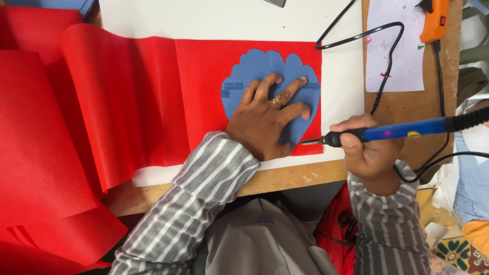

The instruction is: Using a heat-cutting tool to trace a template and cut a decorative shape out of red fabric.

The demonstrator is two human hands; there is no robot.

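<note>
L hand (267,119) spread flat, pressing blue template (270,69) onto red fabric (153,102) on white board (229,20). R hand (369,150) fisted around blue soldering iron (402,130), tip touching fabric at template's lower right edge. Orange glue gun (433,20) top right, well apart.

Left hand (267,119) lies flat, fingers spread; right hand (371,147) is fisted

one blue template (265,69), one soldering iron (402,130), two hands (265,122)
</note>
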